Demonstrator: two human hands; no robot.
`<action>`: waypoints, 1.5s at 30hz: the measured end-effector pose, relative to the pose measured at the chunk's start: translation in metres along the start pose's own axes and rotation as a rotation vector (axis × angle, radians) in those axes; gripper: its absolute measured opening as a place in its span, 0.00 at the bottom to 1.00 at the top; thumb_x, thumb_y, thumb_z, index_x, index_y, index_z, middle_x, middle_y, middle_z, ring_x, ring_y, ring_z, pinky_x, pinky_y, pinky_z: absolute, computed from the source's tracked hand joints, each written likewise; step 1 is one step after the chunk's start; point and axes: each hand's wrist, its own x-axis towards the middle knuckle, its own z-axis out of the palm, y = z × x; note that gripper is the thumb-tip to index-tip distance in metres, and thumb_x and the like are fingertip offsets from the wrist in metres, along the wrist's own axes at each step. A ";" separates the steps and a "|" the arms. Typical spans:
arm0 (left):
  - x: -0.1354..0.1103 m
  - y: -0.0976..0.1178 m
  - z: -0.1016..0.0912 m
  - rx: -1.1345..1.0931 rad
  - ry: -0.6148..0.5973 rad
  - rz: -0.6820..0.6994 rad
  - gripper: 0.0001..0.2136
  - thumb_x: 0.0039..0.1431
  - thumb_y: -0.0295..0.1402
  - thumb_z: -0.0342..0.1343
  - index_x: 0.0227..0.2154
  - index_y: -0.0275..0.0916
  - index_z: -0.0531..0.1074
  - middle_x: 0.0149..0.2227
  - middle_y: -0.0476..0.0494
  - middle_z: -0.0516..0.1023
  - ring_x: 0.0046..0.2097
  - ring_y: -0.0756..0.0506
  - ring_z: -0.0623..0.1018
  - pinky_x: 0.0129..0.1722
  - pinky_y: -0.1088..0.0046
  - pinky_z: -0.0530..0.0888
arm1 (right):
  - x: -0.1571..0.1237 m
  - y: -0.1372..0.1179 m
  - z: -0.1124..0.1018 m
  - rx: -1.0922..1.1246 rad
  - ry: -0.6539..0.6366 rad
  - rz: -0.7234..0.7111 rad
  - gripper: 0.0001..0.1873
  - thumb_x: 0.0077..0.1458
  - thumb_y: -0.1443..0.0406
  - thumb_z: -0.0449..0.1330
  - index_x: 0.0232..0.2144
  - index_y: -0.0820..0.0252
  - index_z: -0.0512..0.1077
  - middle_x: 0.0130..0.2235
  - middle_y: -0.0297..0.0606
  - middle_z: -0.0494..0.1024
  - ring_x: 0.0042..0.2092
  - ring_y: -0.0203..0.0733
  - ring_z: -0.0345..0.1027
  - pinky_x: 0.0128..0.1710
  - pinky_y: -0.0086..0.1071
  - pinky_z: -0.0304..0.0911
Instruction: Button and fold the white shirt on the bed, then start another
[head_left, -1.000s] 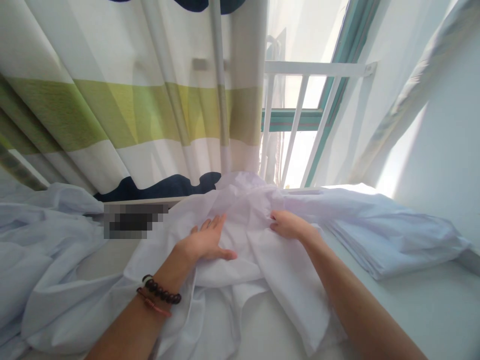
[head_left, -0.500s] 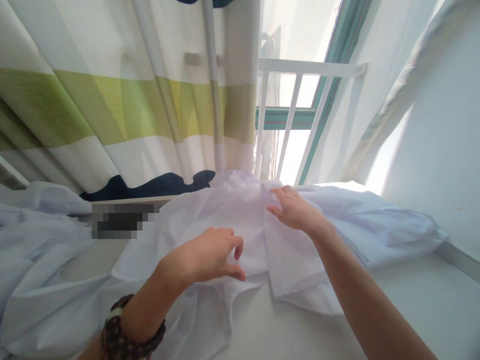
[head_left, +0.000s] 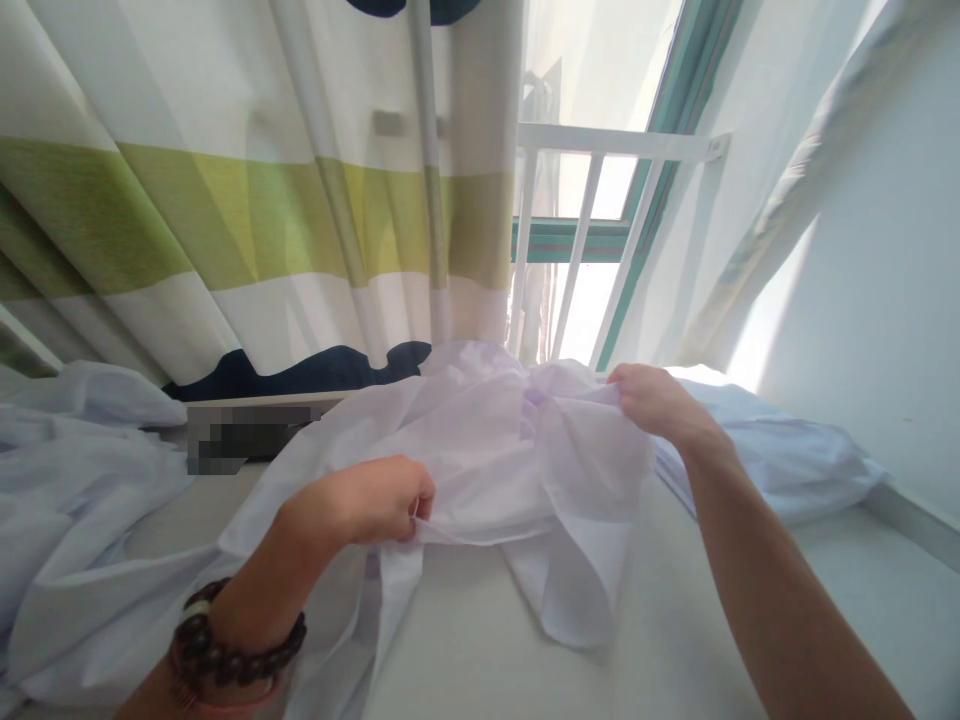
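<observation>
A thin white cloth [head_left: 472, 450] lies crumpled across the white surface in front of me; I cannot tell whether it is a garment or a sheet. My left hand [head_left: 390, 497], with dark beads at the wrist, pinches its near edge left of the middle. Further back and to the right, my right hand [head_left: 656, 400] is closed on another part of the same cloth and holds it raised. Between the hands the fabric hangs in folds, with one loose corner drooping toward me.
More white fabric [head_left: 82, 510] is heaped on the left, and a further white piece [head_left: 780, 455] lies by the right wall. Behind hang a striped curtain [head_left: 300, 210] and a white railing [head_left: 622, 140] before the window. A blurred dark patch [head_left: 247, 440] shows at left.
Both hands were open over the cloth and have closed on it. The left hand shifted left; the right hand moved right, drawing its part of the cloth up and away from the right-hand fabric.
</observation>
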 end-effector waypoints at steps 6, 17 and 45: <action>0.001 0.030 0.005 -0.061 0.003 0.151 0.16 0.42 0.34 0.62 0.37 0.43 0.74 0.34 0.51 0.72 0.34 0.47 0.71 0.30 0.76 0.64 | -0.014 -0.044 0.003 0.250 0.269 -0.269 0.18 0.53 0.72 0.51 0.46 0.61 0.67 0.47 0.44 0.72 0.48 0.43 0.67 0.46 0.33 0.61; 0.009 0.029 0.029 -0.071 0.065 0.275 0.15 0.51 0.26 0.49 0.38 0.42 0.77 0.38 0.46 0.78 0.38 0.45 0.75 0.40 0.72 0.69 | -0.058 -0.045 0.069 0.161 -0.095 -0.478 0.20 0.58 0.59 0.55 0.50 0.64 0.67 0.49 0.49 0.72 0.50 0.49 0.67 0.51 0.41 0.61; -0.013 0.026 0.092 0.009 0.288 0.460 0.24 0.65 0.42 0.46 0.63 0.55 0.53 0.69 0.48 0.44 0.68 0.36 0.47 0.64 0.50 0.48 | -0.149 -0.009 0.079 0.172 -0.242 -0.560 0.28 0.63 0.52 0.47 0.62 0.53 0.59 0.68 0.44 0.49 0.67 0.51 0.43 0.63 0.49 0.47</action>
